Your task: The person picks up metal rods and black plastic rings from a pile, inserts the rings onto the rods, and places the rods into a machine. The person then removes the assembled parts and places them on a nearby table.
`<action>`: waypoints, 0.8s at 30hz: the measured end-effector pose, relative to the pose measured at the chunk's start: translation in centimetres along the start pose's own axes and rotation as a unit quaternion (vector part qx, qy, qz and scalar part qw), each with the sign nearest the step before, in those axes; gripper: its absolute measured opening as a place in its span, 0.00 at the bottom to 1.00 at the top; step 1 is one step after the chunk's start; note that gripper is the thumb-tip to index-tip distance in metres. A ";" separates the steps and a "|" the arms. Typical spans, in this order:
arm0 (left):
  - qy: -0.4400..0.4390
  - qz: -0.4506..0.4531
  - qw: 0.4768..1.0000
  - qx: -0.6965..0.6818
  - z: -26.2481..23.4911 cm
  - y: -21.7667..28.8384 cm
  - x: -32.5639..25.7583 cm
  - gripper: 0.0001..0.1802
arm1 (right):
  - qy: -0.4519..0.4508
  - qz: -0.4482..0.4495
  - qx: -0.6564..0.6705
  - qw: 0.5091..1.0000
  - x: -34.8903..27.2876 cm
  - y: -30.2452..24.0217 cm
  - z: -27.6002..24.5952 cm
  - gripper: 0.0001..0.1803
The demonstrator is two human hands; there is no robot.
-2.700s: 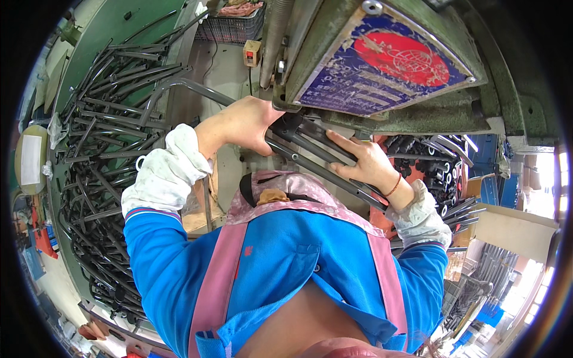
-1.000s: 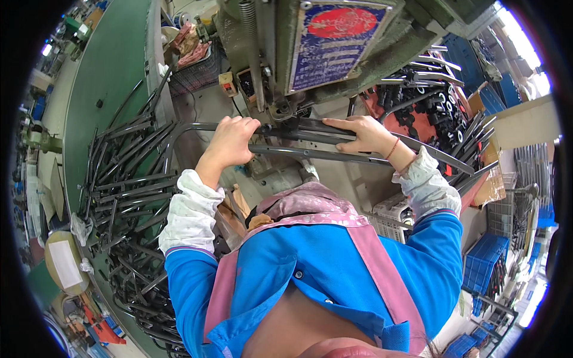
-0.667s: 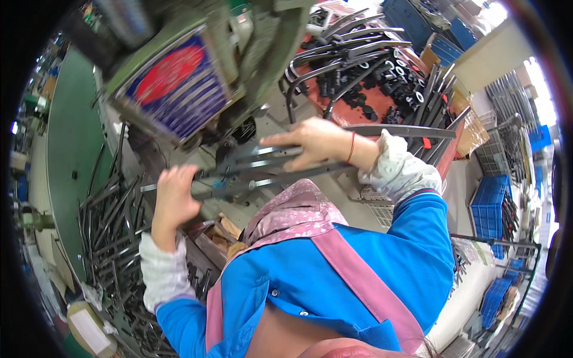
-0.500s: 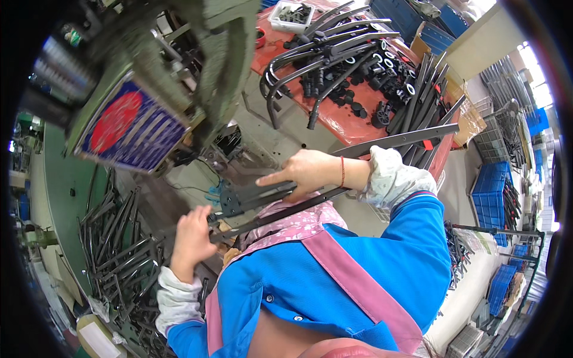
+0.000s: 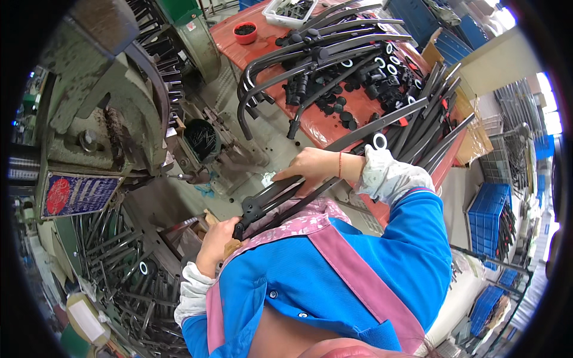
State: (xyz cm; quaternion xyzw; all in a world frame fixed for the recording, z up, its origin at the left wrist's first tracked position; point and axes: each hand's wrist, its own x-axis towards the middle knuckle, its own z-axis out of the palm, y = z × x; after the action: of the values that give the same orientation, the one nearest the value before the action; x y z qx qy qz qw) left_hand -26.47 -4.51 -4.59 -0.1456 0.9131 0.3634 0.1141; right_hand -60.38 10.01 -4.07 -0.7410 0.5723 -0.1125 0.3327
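Note:
A black metal tube frame (image 5: pixel 376 125) slants across in front of my body, its far end reaching out over the red table. Long bars run side by side in it, joined at a dark bracket (image 5: pixel 253 209) with round holes. My right hand (image 5: pixel 313 168) is wrapped around the bars near their middle, index finger stretched along the top. At the near-left end, beside the bracket, my left hand (image 5: pixel 218 241) is closed on the frame; its fingertips are partly hidden.
A green machine (image 5: pixel 89 140) stands at left. Below it lies a heap of black tubes (image 5: pixel 113 256). The red-covered table (image 5: pixel 236 39) carries bent tubes, black caps, white rings, a red bowl (image 5: pixel 245 34) and a white tub (image 5: pixel 286 21). Blue crates (image 5: pixel 486 221) stand at right.
The machine has shifted left in the picture, uncovering the red bowl. My left hand has moved right and closed on the frame's end near the bracket. My right hand keeps its hold.

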 end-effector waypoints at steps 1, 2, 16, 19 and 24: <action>-0.007 -0.010 1.000 0.001 -0.1 0.7 0.2 0.34 | 0.018 0.000 0.049 0.999 -0.3 0.8 0.3 0.32; 0.013 -0.015 1.000 -0.004 0.0 1.0 0.4 0.32 | 0.037 0.035 0.076 0.996 -0.5 2.4 -0.4 0.25; 0.054 0.015 0.989 -0.138 1.1 1.0 1.1 0.22 | 0.092 0.301 -0.263 0.912 -2.4 23.4 -0.5 0.12; 0.069 -0.046 0.988 -0.127 2.2 1.0 1.4 0.24 | 0.137 0.307 -0.263 0.904 -2.5 21.1 -0.6 0.15; 0.102 -0.069 0.990 -0.071 1.2 2.6 1.1 0.29 | 0.268 0.308 -0.129 0.904 -2.1 14.4 -3.5 0.18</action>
State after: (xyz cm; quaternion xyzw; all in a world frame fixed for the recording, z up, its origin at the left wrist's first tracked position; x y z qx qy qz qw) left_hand -28.30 -2.05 -4.15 -0.2527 0.8797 0.4014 0.0346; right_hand -74.07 8.85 -9.91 -0.5064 0.8489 -0.1244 0.0866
